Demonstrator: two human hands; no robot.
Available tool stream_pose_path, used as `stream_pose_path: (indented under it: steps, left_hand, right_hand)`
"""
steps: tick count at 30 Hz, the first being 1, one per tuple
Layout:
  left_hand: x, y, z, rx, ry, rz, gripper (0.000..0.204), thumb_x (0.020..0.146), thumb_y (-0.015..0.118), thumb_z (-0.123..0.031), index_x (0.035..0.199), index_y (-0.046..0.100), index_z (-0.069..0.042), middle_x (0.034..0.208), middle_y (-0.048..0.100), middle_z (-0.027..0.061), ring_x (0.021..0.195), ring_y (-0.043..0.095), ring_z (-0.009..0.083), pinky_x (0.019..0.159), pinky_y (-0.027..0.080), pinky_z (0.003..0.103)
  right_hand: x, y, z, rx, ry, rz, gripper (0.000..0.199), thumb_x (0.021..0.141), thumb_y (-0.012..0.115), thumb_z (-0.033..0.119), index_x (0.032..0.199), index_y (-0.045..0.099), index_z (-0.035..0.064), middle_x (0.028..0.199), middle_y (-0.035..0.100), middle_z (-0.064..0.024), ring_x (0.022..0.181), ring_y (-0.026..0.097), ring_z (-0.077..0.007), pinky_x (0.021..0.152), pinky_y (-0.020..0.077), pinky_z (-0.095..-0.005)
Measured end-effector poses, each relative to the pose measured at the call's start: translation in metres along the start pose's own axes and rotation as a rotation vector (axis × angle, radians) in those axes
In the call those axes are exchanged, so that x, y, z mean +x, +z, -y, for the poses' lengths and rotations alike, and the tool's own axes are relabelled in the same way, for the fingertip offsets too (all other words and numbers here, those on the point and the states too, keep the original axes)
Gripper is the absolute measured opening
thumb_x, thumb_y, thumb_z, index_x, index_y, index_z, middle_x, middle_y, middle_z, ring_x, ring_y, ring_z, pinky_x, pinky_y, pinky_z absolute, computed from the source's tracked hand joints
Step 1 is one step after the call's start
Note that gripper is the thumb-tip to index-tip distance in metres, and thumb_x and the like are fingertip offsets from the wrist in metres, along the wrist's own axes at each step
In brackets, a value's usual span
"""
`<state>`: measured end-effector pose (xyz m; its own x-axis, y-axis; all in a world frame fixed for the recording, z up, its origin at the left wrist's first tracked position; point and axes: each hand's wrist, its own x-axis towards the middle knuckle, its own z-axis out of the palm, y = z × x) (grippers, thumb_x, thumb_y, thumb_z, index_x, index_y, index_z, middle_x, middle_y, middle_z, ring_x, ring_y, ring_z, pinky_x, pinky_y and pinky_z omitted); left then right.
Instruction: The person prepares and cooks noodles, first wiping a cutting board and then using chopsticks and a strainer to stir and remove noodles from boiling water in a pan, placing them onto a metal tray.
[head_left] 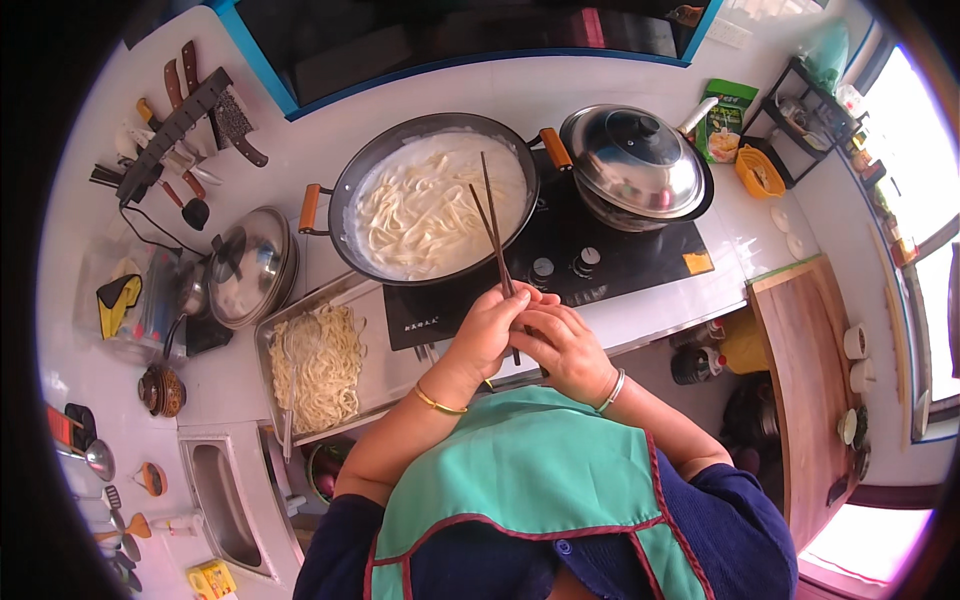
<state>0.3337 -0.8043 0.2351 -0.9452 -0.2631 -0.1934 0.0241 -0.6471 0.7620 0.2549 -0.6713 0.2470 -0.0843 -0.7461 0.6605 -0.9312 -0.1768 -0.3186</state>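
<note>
Both my hands meet in front of the stove, at the near edge of a wide wok. A pair of long dark chopsticks runs up from them, tips spread a little over the wok. My left hand wraps round the chopsticks. Closed against it, my right hand has its fingers at the sticks' lower part; how much it grips is partly hidden. Inside the wok, pale wide noodles lie in cloudy white, foamy liquid. More noodles rest on a metal tray at the left, with tongs on its left side.
A lidded pan stands on the stove's right side. Knives hang on a rack at the far left, above another lidded pan. A sink is at the lower left, a wooden board at the right.
</note>
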Motion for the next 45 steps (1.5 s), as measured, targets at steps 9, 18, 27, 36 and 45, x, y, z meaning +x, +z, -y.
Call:
stream_pose_path:
  steps: [9,18,27,36,45]
  left_hand:
    - [-0.010,0.000,0.040,0.147,-0.140,0.097,0.022,0.096,0.049,-0.027,0.099,0.053,-0.005,0.077,0.057,0.0045,0.069,0.059,0.0153,0.066,0.051,0.030]
    - [-0.036,0.008,0.045,-0.004,-0.358,0.096,0.025,0.097,0.045,-0.027,0.103,0.053,-0.004,0.082,0.058,0.0053,0.076,0.060,0.0175,0.070,0.051,0.031]
    - [-0.035,0.002,0.052,0.105,-0.203,0.018,0.016,0.096,0.045,-0.021,0.085,0.047,-0.009,0.066,0.042,0.0002,0.057,0.039,0.0111,0.054,0.035,0.026]
    - [-0.032,-0.002,0.060,0.112,-0.211,0.007,0.016,0.096,0.046,-0.021,0.086,0.048,-0.009,0.064,0.042,0.0002,0.057,0.040,0.0113,0.054,0.036,0.025]
    - [-0.028,0.006,0.056,0.142,-0.223,0.005,0.015,0.095,0.047,-0.020,0.086,0.048,-0.010,0.064,0.042,-0.0002,0.057,0.040,0.0110,0.053,0.034,0.025]
  right_hand:
    - [-0.043,0.000,-0.032,0.947,0.794,0.085,0.031,0.097,0.043,0.018,0.116,0.054,-0.0039,0.087,0.061,-0.0078,0.084,0.059,-0.0154,0.074,0.0493,-0.0309]
    - [-0.020,-0.001,-0.023,1.332,1.004,0.209,0.024,0.096,0.045,0.013,0.112,0.052,-0.0027,0.090,0.062,-0.0078,0.064,0.060,-0.0120,0.057,0.0513,-0.0237]
    - [-0.019,0.013,-0.022,1.417,0.987,0.282,0.022,0.097,0.043,0.015,0.111,0.049,-0.0007,0.100,0.061,-0.0102,0.073,0.061,-0.0131,0.060,0.0555,-0.0237]
    - [-0.021,0.014,-0.023,1.356,0.934,0.272,0.024,0.098,0.040,0.014,0.115,0.044,-0.0019,0.100,0.060,-0.0142,0.059,0.063,-0.0214,0.051,0.0560,-0.0293]
    - [-0.024,0.009,-0.023,1.323,0.936,0.227,0.022,0.097,0.043,0.014,0.112,0.047,-0.0010,0.100,0.060,-0.0108,0.072,0.062,-0.0143,0.058,0.0557,-0.0243]
